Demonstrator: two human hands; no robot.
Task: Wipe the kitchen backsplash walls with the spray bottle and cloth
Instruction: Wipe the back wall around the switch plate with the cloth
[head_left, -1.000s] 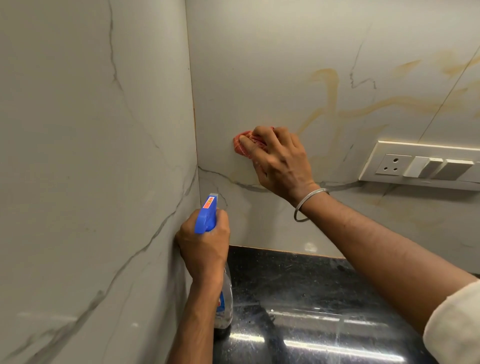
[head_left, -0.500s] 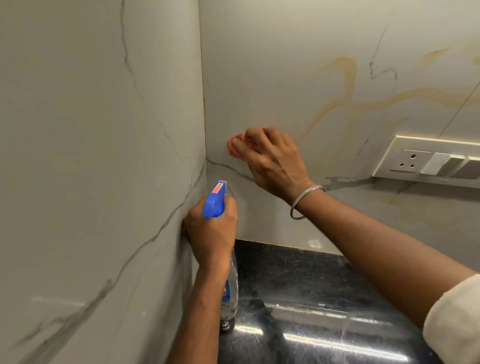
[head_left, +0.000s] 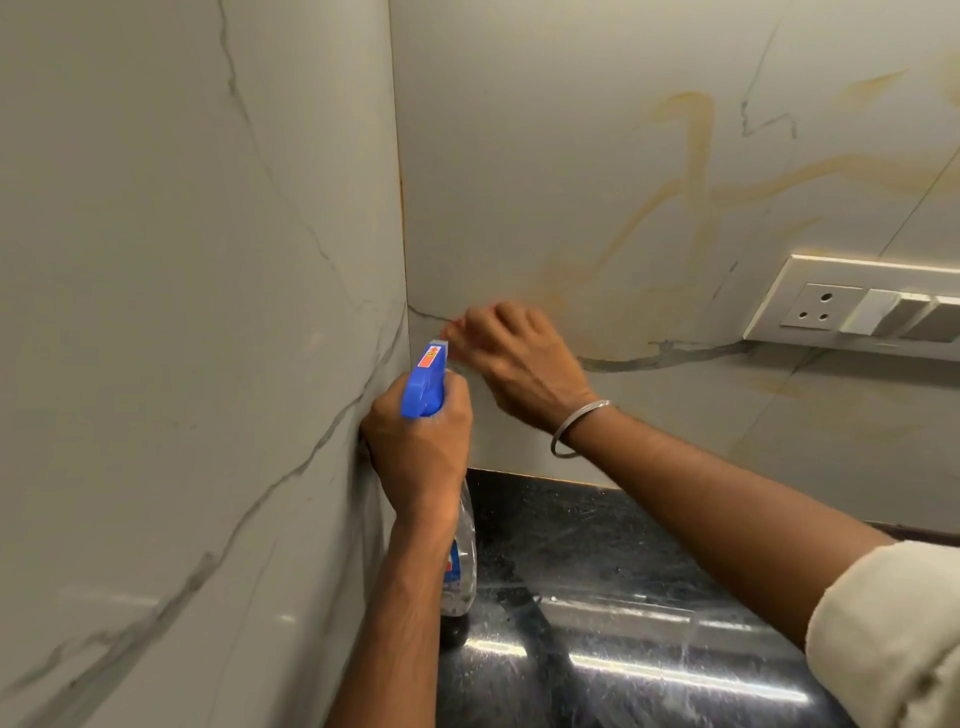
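Observation:
My left hand (head_left: 415, 447) grips the neck of a clear spray bottle with a blue trigger head (head_left: 425, 382), held upright close to the left backsplash wall (head_left: 182, 312). My right hand (head_left: 519, 358) presses a red cloth (head_left: 453, 328) against the back backsplash wall (head_left: 571, 156), low down near the corner. The hand is blurred and covers nearly all of the cloth; only a thin red edge shows at the fingertips. A metal bangle sits on the right wrist.
A white switch and socket plate (head_left: 862, 306) is mounted on the back wall at the right. A glossy black stone counter (head_left: 649, 623) runs below both walls. The two marble-look walls meet in a corner seam (head_left: 400, 208).
My right hand has slid the cloth down and leftward on the back wall toward the corner. The left hand with the bottle has stayed beside the left wall.

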